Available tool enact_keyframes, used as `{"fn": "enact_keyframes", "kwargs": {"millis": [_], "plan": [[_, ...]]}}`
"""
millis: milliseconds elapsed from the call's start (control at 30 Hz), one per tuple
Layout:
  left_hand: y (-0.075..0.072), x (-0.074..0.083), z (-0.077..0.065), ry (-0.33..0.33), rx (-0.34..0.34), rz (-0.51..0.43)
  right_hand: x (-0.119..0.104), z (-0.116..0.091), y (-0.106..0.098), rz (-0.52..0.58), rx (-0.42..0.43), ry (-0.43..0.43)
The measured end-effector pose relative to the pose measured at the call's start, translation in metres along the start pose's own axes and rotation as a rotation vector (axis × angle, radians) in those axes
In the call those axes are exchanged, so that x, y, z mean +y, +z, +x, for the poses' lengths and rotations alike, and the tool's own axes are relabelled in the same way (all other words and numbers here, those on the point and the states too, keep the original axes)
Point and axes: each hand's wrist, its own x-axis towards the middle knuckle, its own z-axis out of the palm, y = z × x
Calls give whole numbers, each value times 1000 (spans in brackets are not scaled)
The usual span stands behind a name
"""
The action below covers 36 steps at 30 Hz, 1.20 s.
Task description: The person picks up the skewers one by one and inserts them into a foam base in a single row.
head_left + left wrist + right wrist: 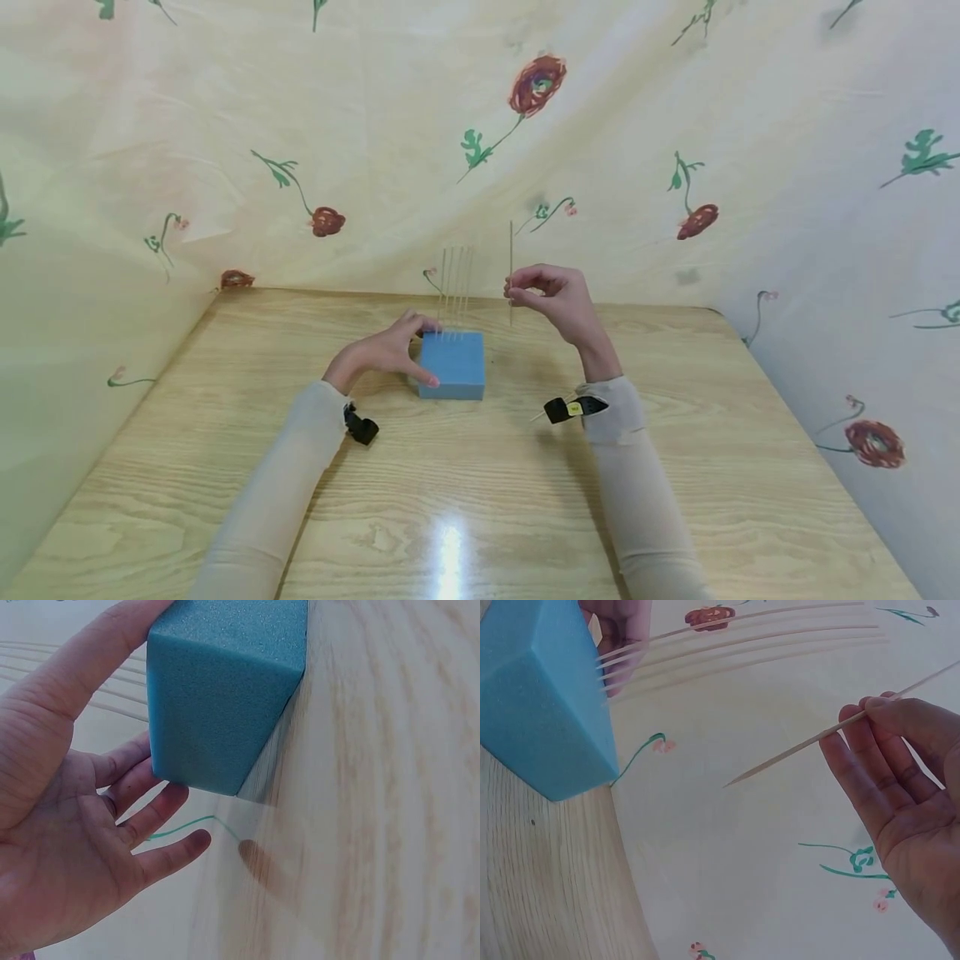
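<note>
Left hand (386, 348) spread wide, I see, thumb and fingertips gripping a blue rectangular foam block (453, 368). Right hand (561, 302) pinches a thin, pointed tan wooden stick (512, 250) upright.

Flower-patterned cloth walls (390, 125), wooden tabletop (757, 492), glare (450, 554)

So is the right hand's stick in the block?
Out: the right hand pinches the stick, its pointed tip clear of the blue block.
</note>
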Motion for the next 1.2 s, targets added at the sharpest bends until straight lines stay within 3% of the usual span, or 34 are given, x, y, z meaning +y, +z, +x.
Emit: {"fn": "enact_keyframes", "kwargs": {"millis": [1200], "plan": [[0, -2, 2, 1, 0, -1, 22, 3, 24, 68, 38, -10]]}}
